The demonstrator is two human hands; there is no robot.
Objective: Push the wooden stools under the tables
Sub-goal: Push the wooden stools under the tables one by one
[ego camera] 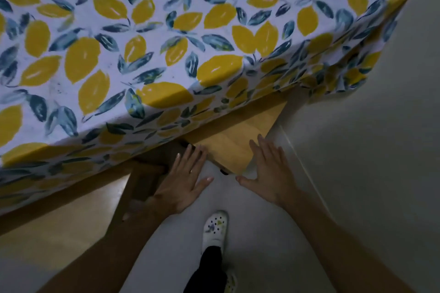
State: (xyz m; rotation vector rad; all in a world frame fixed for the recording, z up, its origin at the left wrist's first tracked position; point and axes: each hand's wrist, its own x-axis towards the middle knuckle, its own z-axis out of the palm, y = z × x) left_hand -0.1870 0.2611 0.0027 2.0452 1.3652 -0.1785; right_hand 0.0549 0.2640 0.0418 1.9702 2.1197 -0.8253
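Observation:
A wooden stool (234,140) sits partly under the table (114,38), which wears a lemon-print cloth. Only a light wooden corner of the seat sticks out below the cloth's hanging edge. My left hand (183,179) lies flat with fingers spread at the seat's left edge, fingertips touching the wood. My right hand (269,170) is flat and spread against the seat's right corner. Neither hand grips anything. A second wooden stool (71,211) shows its seat at lower left, partly under the cloth and behind my left forearm.
The tablecloth's overhang (309,71) hangs over the stools. A pale wall (381,150) runs along the right, close to the table end. My foot in a white clog (215,228) stands on the grey floor below my hands.

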